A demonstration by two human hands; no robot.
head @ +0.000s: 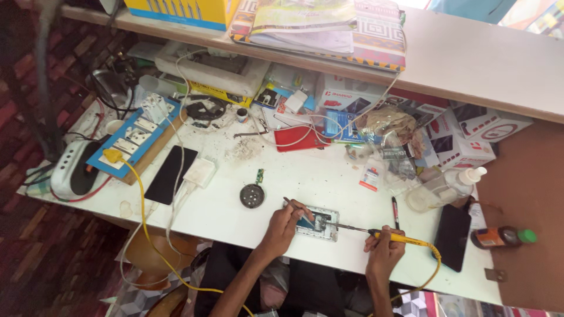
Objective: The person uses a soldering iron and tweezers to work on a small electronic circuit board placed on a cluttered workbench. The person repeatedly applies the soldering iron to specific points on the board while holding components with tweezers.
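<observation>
At the far left a white device (pixel 73 170) is seen at the table (pixel 329 176) edge, with a blue socket board (pixel 138 138) beside it; a yellow plug (pixel 113 155) is seated in the board and its yellow cable (pixel 147 223) is led down over the table's edge. A black phone (pixel 171 174) and a white charger (pixel 199 172) are laid right of the board, well left of the fingers. A round black tin (pixel 252 195) is found just left of the left hand (pixel 283 226).

The left hand's fingers are closed narrowly on tweezers (pixel 295 206), whose tips are set on the opened phone (pixel 318 223). That phone lies flat near the front edge, between the two hands. The right hand (pixel 385 251) is wrapped around the yellow soldering iron (pixel 388 236), and the iron's tip is laid onto the opened phone from the right.

Just beyond the right fingers a black pen (pixel 395 212) lies. Further right are a black slab (pixel 452 236), a clear bottle (pixel 446 188) and a brown bottle (pixel 502 236) on its side. A red phone (pixel 301 138) and boxes (pixel 464 135) are crowded at the back, under the shelf (pixel 470 64).
</observation>
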